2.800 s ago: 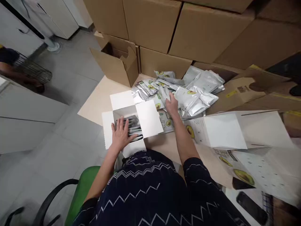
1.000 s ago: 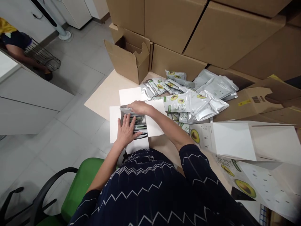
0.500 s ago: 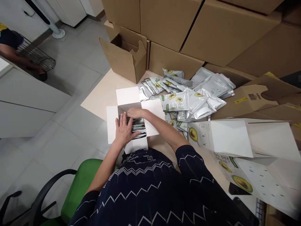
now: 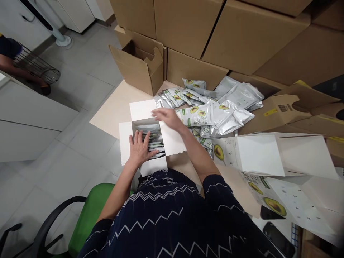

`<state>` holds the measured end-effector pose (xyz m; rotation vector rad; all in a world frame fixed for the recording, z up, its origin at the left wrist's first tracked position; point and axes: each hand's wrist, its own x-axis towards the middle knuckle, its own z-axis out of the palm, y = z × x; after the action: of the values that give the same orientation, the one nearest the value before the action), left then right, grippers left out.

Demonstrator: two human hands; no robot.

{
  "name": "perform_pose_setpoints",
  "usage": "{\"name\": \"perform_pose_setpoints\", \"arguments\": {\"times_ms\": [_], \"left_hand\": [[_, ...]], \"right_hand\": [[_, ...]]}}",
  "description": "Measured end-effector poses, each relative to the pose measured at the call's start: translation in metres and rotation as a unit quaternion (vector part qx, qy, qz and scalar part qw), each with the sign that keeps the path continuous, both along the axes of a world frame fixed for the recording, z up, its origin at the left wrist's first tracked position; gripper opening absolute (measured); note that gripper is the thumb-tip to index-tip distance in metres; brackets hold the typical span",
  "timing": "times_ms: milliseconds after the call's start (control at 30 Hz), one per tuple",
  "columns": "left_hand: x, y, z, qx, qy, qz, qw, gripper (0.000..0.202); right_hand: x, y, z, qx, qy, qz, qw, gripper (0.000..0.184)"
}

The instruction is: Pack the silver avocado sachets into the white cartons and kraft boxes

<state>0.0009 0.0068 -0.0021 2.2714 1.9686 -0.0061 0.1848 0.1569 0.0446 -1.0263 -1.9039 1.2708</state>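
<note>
A white carton (image 4: 154,166) stands in front of me with its flaps folded out. Upright silver sachets (image 4: 156,144) are lined up in a row inside it. My left hand (image 4: 139,149) lies over the carton's left side with its fingers spread, resting on the sachets; it grips nothing. Above the carton's far right corner hovers my right hand (image 4: 168,118), its fingers stretched to the left and no sachet visible in it. Just right of the carton is a heap of avocado-printed sachets (image 4: 201,114).
An open brown cardboard box (image 4: 137,73) stands at the table's back left, and large brown cartons (image 4: 188,27) are stacked behind. To the right are open white avocado-printed boxes (image 4: 258,152) and a phone (image 4: 278,239). A green chair (image 4: 90,215) is at lower left. Another person's arm (image 4: 20,70) shows at far left.
My right hand has come up out of the carton and moved slightly right, uncovering the sachets at the far end. My left hand stays on the sachets.
</note>
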Motion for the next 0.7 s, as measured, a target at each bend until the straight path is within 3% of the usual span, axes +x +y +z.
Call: {"name": "perform_pose_setpoints", "arguments": {"times_ms": [100,133,200,300,367,500,700], "left_hand": [[-0.001,-0.002,-0.001,0.009,-0.004,-0.008,1.0,0.099],[-0.001,-0.002,-0.001,0.011,-0.005,-0.009,1.0,0.099],[-0.001,-0.002,-0.002,0.013,-0.004,-0.01,1.0,0.099],[-0.001,-0.002,-0.002,0.013,0.006,-0.011,1.0,0.098],[-0.001,-0.001,-0.003,0.012,0.012,-0.012,1.0,0.098],[0.0,-0.001,-0.001,0.004,0.004,-0.01,1.0,0.098],[-0.002,0.005,0.011,-0.005,-0.038,0.013,0.999,0.084]], "right_hand": [[0.064,0.021,-0.012,0.005,-0.014,-0.252,0.968,0.038],[0.085,0.027,-0.02,0.008,-0.065,-0.333,0.941,0.041],[0.12,0.034,-0.038,-0.005,-0.214,-0.433,0.876,0.056],[0.149,0.032,-0.069,-0.051,-0.406,-0.46,0.788,0.088],[0.152,0.027,-0.085,-0.065,-0.455,-0.452,0.764,0.102],[0.146,0.027,-0.1,-0.077,-0.421,-0.471,0.771,0.115],[0.148,0.038,-0.101,-0.118,-0.389,-0.498,0.766,0.123]]}}
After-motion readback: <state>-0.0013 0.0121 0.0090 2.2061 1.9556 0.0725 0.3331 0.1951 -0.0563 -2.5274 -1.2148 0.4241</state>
